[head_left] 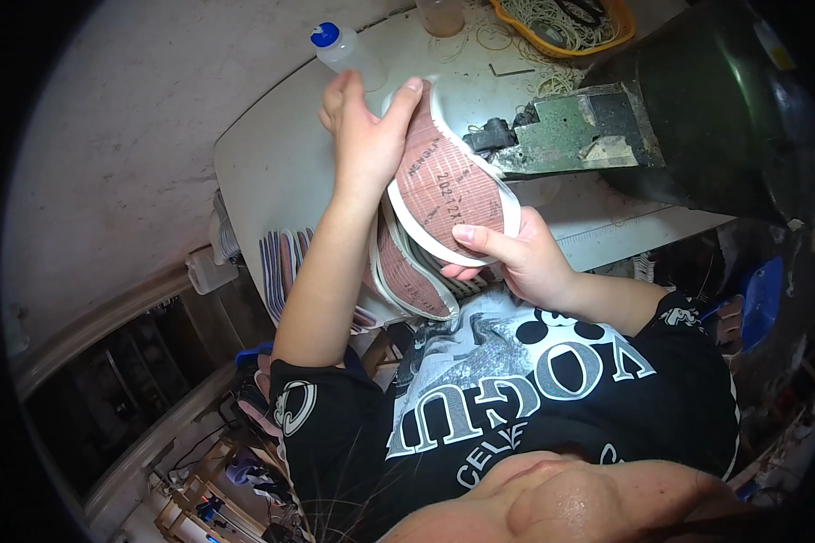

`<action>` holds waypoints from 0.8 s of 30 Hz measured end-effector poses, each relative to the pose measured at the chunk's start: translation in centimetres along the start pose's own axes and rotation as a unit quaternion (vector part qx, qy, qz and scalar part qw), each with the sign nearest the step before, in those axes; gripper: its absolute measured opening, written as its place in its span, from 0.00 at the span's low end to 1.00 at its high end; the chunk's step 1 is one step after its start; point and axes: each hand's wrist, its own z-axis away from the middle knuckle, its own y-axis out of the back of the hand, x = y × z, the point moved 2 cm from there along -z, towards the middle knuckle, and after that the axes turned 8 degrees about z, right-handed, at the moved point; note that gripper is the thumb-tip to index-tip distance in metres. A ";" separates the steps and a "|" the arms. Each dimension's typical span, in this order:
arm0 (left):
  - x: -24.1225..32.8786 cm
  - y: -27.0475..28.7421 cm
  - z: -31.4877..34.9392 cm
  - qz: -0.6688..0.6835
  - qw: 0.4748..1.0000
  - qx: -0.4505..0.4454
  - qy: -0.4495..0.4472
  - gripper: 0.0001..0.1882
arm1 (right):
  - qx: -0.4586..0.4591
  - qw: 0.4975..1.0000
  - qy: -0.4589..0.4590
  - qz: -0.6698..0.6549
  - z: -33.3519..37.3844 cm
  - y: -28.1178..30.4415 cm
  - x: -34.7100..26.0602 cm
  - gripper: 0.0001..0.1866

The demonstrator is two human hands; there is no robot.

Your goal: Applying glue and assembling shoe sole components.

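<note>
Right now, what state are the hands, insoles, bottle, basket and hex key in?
Pinkish insole: held, printed face showing
Lower insoles: bunched together
Left hand: open, thumb at insole's tip
Right hand: grip closed on insole's edge
Translucent bottle: blue cap on
Yellow basket: holding pale bands
Hex key: lying flat

Room on the left, machine on the right

From where I stand, the bench (267,149) lies open between the left hand (362,127) and the wall (118,172), the blue-capped bottle (340,56) standing just beyond the fingertips. The green machine arm (566,134) blocks passage right of the white-edged reddish panel (448,181); a narrow strip runs along its near side. Stacked panels (406,271) crowd underneath.
</note>
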 end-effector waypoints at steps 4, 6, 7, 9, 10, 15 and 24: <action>1.9 1.3 -1.5 0.090 0.942 -0.318 -0.067 0.34 | 0.001 1.000 0.022 -0.007 -1.2 -0.6 -0.2 0.14; 2.6 1.7 -2.2 0.063 0.848 -0.516 -0.107 0.31 | 0.002 0.999 0.031 -0.019 -1.6 -0.8 -0.5 0.14; 2.8 1.7 -2.4 0.050 0.839 -0.529 -0.118 0.29 | 0.002 0.999 0.034 -0.022 -1.7 -0.9 -0.7 0.14; 2.9 1.9 -3.0 0.020 0.835 -0.542 -0.087 0.27 | 0.007 0.999 0.029 -0.031 -1.7 -1.1 -1.0 0.15; 2.9 1.8 -3.3 -0.002 0.833 -0.551 -0.055 0.27 | 0.011 0.999 0.020 -0.035 -1.7 -1.1 -1.1 0.16; 3.3 2.1 -4.1 -0.069 0.819 -0.569 0.000 0.26 | 0.018 0.999 0.026 -0.038 -1.3 -1.1 -1.6 0.18; 2.5 3.6 -2.2 0.010 0.866 -0.489 0.105 0.23 | 0.050 0.997 0.026 -0.047 -1.4 -1.1 -1.6 0.20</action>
